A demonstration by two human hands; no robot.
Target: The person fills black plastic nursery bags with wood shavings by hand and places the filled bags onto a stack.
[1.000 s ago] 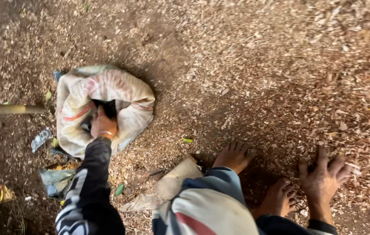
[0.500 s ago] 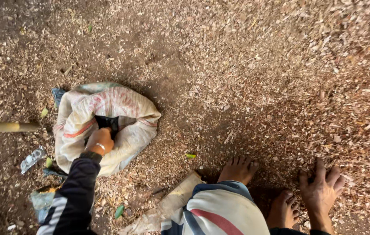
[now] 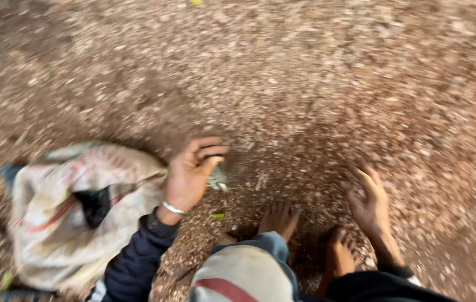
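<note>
Cloth at my knees: striped trousers (image 3: 243, 274) fill the bottom edge, with my bare feet (image 3: 278, 218) planted in the wood chips (image 3: 305, 84).
Right hand: my right hand (image 3: 369, 204) is pressed low into the chips beside my feet, fingers spread, gripping nothing that I can make out.
Left hand: my left hand (image 3: 190, 173) hovers just right of the sack, fingers loosely curled and open; something small and pale (image 3: 217, 180) shows at its fingertips, too blurred to tell if I grip it.
Sack: the pale woven sack (image 3: 64, 218) lies slumped to my left, its dark mouth (image 3: 93, 204) gaping upward.
Risk: I judge the limp mouth could fold shut, or chips could spill short, because nothing props it.
</note>
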